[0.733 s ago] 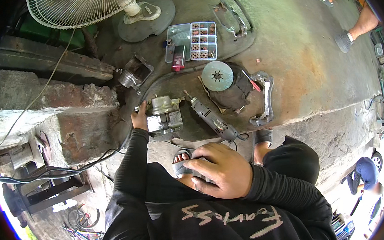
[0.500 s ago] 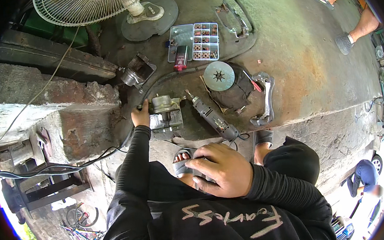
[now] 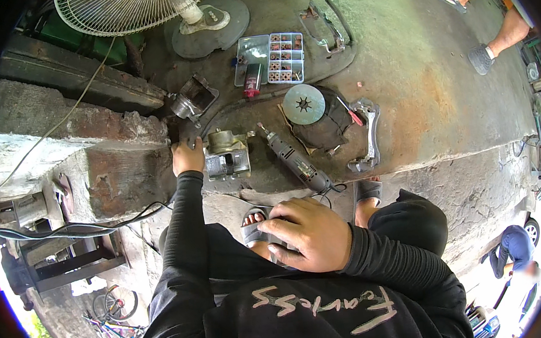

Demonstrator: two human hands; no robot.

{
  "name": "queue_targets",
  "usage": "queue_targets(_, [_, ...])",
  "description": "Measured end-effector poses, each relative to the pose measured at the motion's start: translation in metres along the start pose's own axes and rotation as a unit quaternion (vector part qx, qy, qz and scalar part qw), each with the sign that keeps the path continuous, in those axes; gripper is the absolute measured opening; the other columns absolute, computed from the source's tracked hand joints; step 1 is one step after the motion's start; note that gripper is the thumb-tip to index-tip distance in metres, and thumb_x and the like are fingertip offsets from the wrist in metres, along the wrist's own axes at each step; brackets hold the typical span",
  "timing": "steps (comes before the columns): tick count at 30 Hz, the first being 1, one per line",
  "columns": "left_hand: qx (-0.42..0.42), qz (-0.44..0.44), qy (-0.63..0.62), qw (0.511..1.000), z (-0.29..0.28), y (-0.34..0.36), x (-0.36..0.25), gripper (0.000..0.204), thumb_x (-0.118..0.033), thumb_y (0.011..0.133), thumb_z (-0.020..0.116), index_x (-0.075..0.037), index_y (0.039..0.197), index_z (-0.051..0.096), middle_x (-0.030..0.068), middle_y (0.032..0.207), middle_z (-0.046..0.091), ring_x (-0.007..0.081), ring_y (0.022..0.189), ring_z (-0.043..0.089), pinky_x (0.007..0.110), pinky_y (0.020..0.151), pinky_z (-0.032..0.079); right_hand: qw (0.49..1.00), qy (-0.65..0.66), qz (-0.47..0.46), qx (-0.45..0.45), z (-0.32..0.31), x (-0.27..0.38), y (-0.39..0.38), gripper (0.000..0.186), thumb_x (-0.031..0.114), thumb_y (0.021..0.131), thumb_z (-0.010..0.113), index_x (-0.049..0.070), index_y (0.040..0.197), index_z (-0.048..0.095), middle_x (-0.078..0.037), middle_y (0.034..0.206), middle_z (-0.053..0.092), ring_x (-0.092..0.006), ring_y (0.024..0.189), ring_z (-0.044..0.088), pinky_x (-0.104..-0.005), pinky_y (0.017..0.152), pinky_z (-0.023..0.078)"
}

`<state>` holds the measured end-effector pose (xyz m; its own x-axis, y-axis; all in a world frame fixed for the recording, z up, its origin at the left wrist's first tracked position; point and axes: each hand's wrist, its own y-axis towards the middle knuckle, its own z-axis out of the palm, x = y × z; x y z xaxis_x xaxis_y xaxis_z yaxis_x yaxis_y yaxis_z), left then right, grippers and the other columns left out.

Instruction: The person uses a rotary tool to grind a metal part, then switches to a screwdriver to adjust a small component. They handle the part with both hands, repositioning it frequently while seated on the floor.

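Observation:
My left hand (image 3: 187, 155) is just left of a silver brake caliper (image 3: 227, 154) on the concrete ledge, fingers curled around something I cannot make out. My right hand (image 3: 300, 233) is curled above my lap, its contents mostly hidden. A grey rotary tool (image 3: 297, 163) lies right of the caliper, with a perforated pale disc (image 3: 303, 104) on dark cloth beyond it. A red-handled screwdriver (image 3: 351, 113) and a silver bracket (image 3: 365, 136) lie farther right. A second caliper housing (image 3: 192, 97) lies behind my left hand.
A compartment box (image 3: 284, 56) with a dark-red case (image 3: 252, 78) sits farther back, near a fan (image 3: 203, 22) and another bracket (image 3: 326, 31). Cables (image 3: 116, 229) cross the left concrete block (image 3: 125, 180). Another person's legs (image 3: 504, 30) show upper right; a crouching person (image 3: 512, 251) lower right.
My left hand has released the side of the caliper and shifted slightly left and up. The caliper sits turned a little differently. My right hand stays curled over my lap.

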<state>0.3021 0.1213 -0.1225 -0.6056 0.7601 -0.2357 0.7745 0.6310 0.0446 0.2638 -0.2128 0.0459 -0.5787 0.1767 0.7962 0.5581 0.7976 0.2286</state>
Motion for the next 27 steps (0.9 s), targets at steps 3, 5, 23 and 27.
queue_targets(3, [-0.105, 0.079, -0.075, 0.989, -0.018, -0.004, -0.021, 0.047, -0.034, 0.081, 0.065, 0.001, 0.111, 0.058, 0.0222, 0.104, 0.056, 0.0402, 0.094, 0.058, 0.044, 0.081, 0.048, 1.000, 0.007, 0.004, -0.007, -0.001, -0.001, -0.003, 0.036, 0.018, 0.074, 0.068, 0.006, 0.106, 0.061, -0.010, 0.095, 0.058, -0.0288, 0.084, 0.059, -0.0381, 0.073, 0.047])
queue_targets(5, [-0.125, 0.161, -0.154, 0.967, -0.034, -0.011, -0.041, 0.042, -0.028, 0.080, 0.067, 0.001, 0.109, 0.058, 0.0212, 0.102, 0.057, 0.0381, 0.091, 0.058, 0.043, 0.079, 0.049, 1.000, -0.012, -0.007, -0.026, -0.002, -0.003, -0.004, 0.032, 0.021, 0.074, 0.069, 0.007, 0.101, 0.060, -0.008, 0.092, 0.056, -0.0243, 0.081, 0.058, -0.0366, 0.070, 0.046])
queue_targets(23, [0.447, 0.462, -0.038, 0.765, -0.049, -0.098, -0.124, 0.052, -0.037, 0.085, 0.060, -0.006, 0.126, 0.050, 0.0164, 0.107, 0.057, 0.0346, 0.100, 0.057, 0.042, 0.088, 0.046, 0.934, 0.353, 0.019, 0.063, -0.040, -0.001, -0.002, 0.023, 0.005, 0.078, 0.063, -0.001, 0.101, 0.059, -0.015, 0.100, 0.061, -0.0267, 0.090, 0.062, -0.0346, 0.080, 0.048])
queue_targets(27, [0.434, 0.449, -0.030, 0.781, -0.047, -0.097, -0.125, 0.053, -0.036, 0.084, 0.061, -0.006, 0.126, 0.050, 0.0155, 0.106, 0.057, 0.0339, 0.100, 0.057, 0.042, 0.088, 0.046, 0.988, 0.098, 0.081, 0.089, -0.020, -0.002, -0.003, 0.030, 0.015, 0.076, 0.068, 0.003, 0.102, 0.059, -0.011, 0.094, 0.059, -0.0258, 0.086, 0.060, -0.0368, 0.076, 0.047])
